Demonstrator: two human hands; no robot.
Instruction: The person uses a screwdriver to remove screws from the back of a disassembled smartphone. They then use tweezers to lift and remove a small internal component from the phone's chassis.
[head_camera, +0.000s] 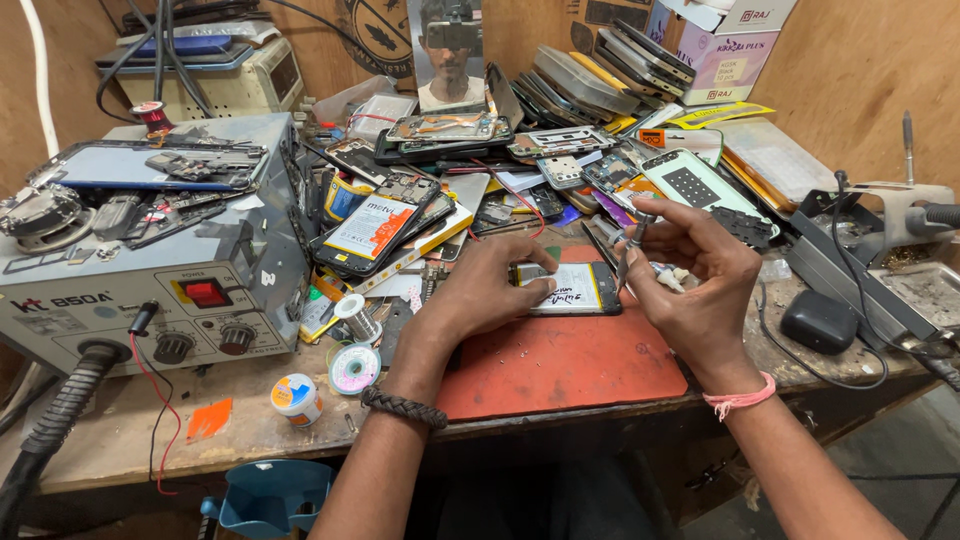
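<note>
An opened phone (575, 288) with a white battery showing lies on a red work mat (560, 365) at the bench's front. My left hand (490, 290) rests on the phone's left end, fingers pressing it down. My right hand (695, 275) is at the phone's right end and grips metal tweezers (630, 250), whose tips point down at the phone's right edge. A braided dark band circles my left wrist and a pink band my right wrist.
A grey hot-air rework station (150, 250) with a red switch stands at the left, its hose (50, 430) hanging off the front. Solder wire reels (352, 345) and a small flux tin (297, 397) lie beside the mat. Piled phone parts (560, 140) fill the back. A soldering stand (900, 215) is at the right.
</note>
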